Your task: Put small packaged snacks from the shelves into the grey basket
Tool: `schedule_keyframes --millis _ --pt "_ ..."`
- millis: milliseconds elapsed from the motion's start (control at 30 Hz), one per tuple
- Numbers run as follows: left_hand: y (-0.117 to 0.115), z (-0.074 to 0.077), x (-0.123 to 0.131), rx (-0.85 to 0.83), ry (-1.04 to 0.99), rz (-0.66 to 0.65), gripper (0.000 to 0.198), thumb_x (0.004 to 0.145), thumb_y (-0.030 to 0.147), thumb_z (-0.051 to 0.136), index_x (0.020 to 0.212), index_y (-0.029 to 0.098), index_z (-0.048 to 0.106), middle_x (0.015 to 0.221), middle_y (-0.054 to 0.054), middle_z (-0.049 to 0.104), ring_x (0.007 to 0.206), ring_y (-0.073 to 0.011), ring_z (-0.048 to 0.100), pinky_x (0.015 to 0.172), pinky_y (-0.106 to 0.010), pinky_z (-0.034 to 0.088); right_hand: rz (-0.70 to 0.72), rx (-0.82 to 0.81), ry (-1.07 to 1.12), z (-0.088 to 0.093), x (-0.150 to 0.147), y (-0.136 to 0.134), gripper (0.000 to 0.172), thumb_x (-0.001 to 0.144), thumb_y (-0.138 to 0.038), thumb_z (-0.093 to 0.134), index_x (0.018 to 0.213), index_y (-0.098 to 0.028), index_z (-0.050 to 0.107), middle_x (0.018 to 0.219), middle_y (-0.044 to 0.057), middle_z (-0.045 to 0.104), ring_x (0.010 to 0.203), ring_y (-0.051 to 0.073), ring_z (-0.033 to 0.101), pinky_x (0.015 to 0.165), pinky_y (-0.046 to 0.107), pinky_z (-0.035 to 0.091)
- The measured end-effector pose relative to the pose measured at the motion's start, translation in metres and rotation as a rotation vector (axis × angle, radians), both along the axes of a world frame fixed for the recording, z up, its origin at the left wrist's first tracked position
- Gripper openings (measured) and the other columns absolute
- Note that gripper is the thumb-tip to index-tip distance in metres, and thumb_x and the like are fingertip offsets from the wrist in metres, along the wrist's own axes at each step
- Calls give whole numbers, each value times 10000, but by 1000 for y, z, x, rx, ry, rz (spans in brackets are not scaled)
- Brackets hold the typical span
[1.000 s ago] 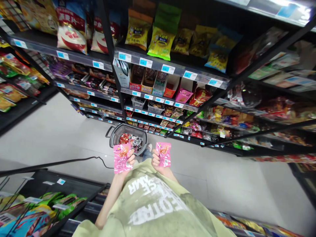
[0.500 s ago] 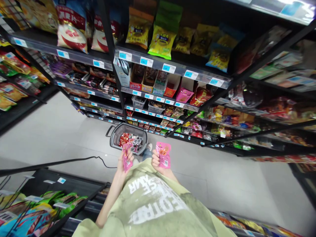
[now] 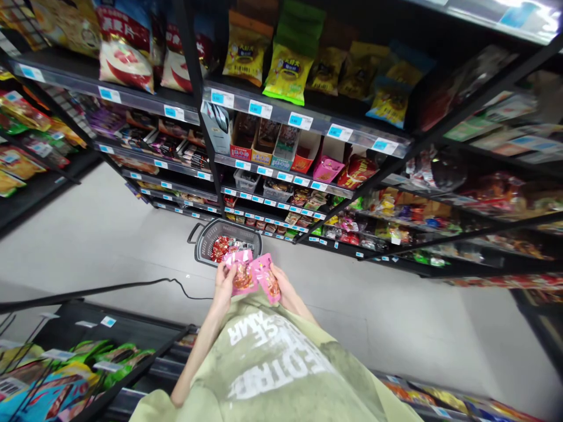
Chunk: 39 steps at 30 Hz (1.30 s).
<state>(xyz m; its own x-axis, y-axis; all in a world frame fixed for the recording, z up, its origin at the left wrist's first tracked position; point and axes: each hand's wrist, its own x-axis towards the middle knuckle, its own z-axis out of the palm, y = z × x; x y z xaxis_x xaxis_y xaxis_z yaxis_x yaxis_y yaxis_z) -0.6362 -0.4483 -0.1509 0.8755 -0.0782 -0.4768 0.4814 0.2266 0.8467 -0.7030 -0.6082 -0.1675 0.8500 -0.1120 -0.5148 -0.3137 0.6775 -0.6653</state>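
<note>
Seen from my head camera, a grey basket stands on the floor of a shop aisle, holding red packets at its left and silver-and-dark pieces at its right, partly hidden. On the shelves beyond, open cartons show dark goods, and two clear bins hold small items too blurred to name.

Half a second ago my hands were apart, one pink packet on either side; now both packets are together before my shirt, while the basket has stayed put.

My left hand pinches the left pink packet, which overlaps the basket's near rim in view. My right hand, turned inward, grips the right pink packet by its outer edge, tilted, fingers mostly hidden behind it.
</note>
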Motion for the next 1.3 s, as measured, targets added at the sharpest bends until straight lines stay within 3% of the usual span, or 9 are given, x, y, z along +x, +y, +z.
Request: schedule_keyframes --millis 133,333,467,633,800,1067,1233,1300 --pt "2 1 -1 -98 29 -93 489 727 430 797 1132 210 633 1148 -64 694 982 -192 668 877 -306 524 57 -28 -26 -1 -2 7 406 758 -469 790 1012 -159 726 927 57 752 765 164 686 757 279 518" --pt "2 0 -1 -213 118 -105 432 705 431 817 1012 162 675 988 -58 739 809 -167 687 780 -284 539 51 -76 -82 -6 -1 4 407 755 -404 801 1090 -193 706 1036 56 750 883 182 703 846 292 522" --pt "0 2 0 -255 160 -79 431 692 411 832 1018 173 679 983 -46 743 809 -152 691 767 -259 545 50 -105 -76 -5 0 2 455 692 -360 844 1089 -199 692 1057 49 739 914 190 693 866 299 517" --pt "0 10 -2 -234 130 -159 501 746 406 793 1183 225 630 1114 -53 719 893 -173 697 782 -282 565 18 -145 -40 -2 -1 4 392 648 -354 867 958 -185 697 963 28 731 842 173 678 821 284 514" --pt "0 11 -6 -75 3 -259 616 649 291 867 1200 198 608 1140 -82 704 949 -194 691 817 -285 567 -18 -187 -22 -4 -1 4 360 652 -368 863 898 -170 690 914 31 720 813 168 665 800 281 517" --pt "1 8 -3 -26 1 -141 573 672 371 846 1147 172 596 1072 -89 703 833 -174 690 721 -272 583 11 -52 -61 0 -4 3 445 605 -294 896 987 -178 700 937 24 730 790 162 675 776 277 541" --pt "1 7 -3 -32 8 -90 573 642 397 867 1095 164 604 1020 -78 707 788 -165 688 698 -276 594 86 -41 -18 -4 -3 3 452 640 -394 879 966 -116 735 857 61 744 733 163 677 763 288 547" --pt "0 7 -3 -15 29 -76 576 625 404 877 1078 167 610 1009 -70 709 767 -157 688 702 -284 598 85 -59 -8 -8 -2 4 439 658 -442 862 915 -105 744 794 61 738 675 151 661 694 268 540"
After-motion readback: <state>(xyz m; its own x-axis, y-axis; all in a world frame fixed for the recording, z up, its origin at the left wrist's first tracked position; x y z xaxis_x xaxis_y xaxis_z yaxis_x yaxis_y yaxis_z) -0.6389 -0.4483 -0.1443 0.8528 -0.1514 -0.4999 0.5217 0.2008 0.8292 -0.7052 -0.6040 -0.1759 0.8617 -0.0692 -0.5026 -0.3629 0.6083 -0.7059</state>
